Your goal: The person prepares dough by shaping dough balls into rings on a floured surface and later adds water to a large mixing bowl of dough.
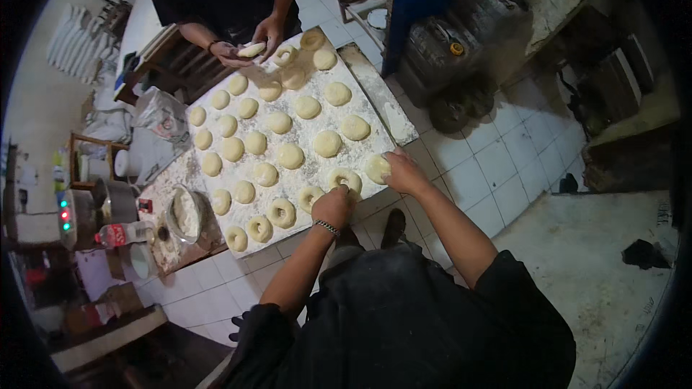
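My left hand (334,206), with a bracelet at its wrist, is closed at the near edge of a dough ring (345,173), its fingertips by the hole. At the board's near right corner, my right hand (407,173) grips the side of a flattened dough ball (375,168). Several shaped rings, such as this dough ring (281,212), line the near edge. Behind them sit rows of round dough balls (290,155) without holes. All lie on a floured board (288,104).
Across the board, another person's hands (268,32) hold a piece of dough. A metal bowl of flour (186,214) and a plastic bottle (124,233) stand at the left. Large water jugs (440,47) stand at the back right, over white floor tiles (483,169).
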A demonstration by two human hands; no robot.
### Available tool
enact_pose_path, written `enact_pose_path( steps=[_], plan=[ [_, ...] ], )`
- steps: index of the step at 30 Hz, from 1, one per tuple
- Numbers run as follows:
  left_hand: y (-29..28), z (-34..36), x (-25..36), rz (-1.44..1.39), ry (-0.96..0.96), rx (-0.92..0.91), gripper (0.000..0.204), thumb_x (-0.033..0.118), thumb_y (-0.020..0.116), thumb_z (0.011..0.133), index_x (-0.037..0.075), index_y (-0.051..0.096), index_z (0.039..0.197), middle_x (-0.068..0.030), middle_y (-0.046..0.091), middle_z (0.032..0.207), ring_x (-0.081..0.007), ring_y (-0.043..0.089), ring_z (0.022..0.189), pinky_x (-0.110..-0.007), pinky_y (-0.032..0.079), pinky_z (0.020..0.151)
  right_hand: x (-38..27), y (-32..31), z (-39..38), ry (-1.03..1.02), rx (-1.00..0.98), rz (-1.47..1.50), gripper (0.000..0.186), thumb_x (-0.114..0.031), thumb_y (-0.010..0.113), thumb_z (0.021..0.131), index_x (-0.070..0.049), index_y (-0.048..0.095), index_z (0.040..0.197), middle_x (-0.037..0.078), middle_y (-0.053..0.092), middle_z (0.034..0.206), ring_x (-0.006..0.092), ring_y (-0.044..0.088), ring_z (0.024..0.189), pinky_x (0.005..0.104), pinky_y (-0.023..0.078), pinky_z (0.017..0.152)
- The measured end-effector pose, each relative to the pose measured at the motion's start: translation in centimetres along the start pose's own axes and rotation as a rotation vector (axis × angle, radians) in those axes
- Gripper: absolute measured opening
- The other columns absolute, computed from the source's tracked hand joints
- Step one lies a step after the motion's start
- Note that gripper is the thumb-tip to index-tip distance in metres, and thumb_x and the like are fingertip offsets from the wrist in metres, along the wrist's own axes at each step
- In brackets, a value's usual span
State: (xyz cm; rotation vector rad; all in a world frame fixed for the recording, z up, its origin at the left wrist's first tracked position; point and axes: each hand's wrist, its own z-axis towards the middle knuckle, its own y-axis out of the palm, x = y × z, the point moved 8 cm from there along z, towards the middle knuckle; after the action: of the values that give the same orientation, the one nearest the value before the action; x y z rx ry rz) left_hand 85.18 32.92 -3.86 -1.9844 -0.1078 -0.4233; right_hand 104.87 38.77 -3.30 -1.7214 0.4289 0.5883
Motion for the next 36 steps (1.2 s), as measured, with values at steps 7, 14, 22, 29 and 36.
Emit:
enact_pose_path(
  steps=[7, 14, 22, 29, 36],
  plan=[
    [-4.7, -0.7, 3.9, -0.902, 0.058, 0.408, 0.07, 0.032, 0.081, 0.081, -0.001, 0.051, 0.135, -0.0156, 0.067, 0.111, -0.0236, 0.066, 0.095, -0.035, 0.053, 0.084, -0.3, -2.5, -1.4, -0.007, -0.107, 0.517, 0.035, -0.017, 0.07, 0.081, -0.001, 0.061, 0.111, 0.013, 0.068, 0.09, 0.0205, 0.064, 0.076, 0.035, 0.052, 0.07],
    [-5.4, -1.3, 6.0, -1.508, -0.046, 0.16, 0.023, 0.013, 0.075, 0.088, 0.002, 0.064, 0.104, -0.0042, 0.071, 0.095, -0.0104, 0.067, 0.081, -0.022, 0.052, 0.064, -4.9, -3.6, -5.5, 0.064, -0.22, 1.39, 0.038, -0.008, 0.068, 0.088, 0.003, 0.055, 0.122, 0.01, 0.066, 0.105, 0.0156, 0.066, 0.092, 0.029, 0.057, 0.078],
    [-4.9, -6.4, 0.5, -1.247, -0.027, -0.115, 0.024, 0.012, 0.077, 0.083, 0.002, 0.068, 0.102, -0.0037, 0.071, 0.089, -0.0089, 0.065, 0.075, -0.024, 0.052, 0.064, -9.4, 0.8, -7.5, -0.049, -0.285, 0.947, 0.046, -0.007, 0.075, 0.082, 0.003, 0.056, 0.122, 0.011, 0.069, 0.103, 0.0137, 0.066, 0.089, 0.0287, 0.054, 0.077],
    [-6.0, -10.8, -8.2, -1.207, 0.04, 0.695, 0.027, 0.015, 0.069, 0.083, -0.003, 0.067, 0.103, -0.0123, 0.07, 0.094, -0.0154, 0.066, 0.083, -0.029, 0.053, 0.073, -15.6, 7.6, -6.6, 0.063, -0.336, 0.738, 0.036, -0.015, 0.074, 0.081, 0.002, 0.065, 0.112, 0.007, 0.069, 0.099, 0.0126, 0.063, 0.084, 0.0282, 0.05, 0.076],
    [-0.8, -10.5, -14.4, -1.831, -0.047, -0.213, 0.042, 0.04, 0.048, 0.099, 0.003, 0.067, 0.102, -0.0067, 0.068, 0.091, -0.0161, 0.064, 0.082, -0.031, 0.049, 0.072, -23.6, 8.8, -8.2, -0.159, 0.025, 0.23, 0.027, -0.014, 0.075, 0.074, 0.0, 0.064, 0.094, 0.013, 0.067, 0.086, 0.024, 0.066, 0.081, 0.0343, 0.052, 0.074]
  ],
)
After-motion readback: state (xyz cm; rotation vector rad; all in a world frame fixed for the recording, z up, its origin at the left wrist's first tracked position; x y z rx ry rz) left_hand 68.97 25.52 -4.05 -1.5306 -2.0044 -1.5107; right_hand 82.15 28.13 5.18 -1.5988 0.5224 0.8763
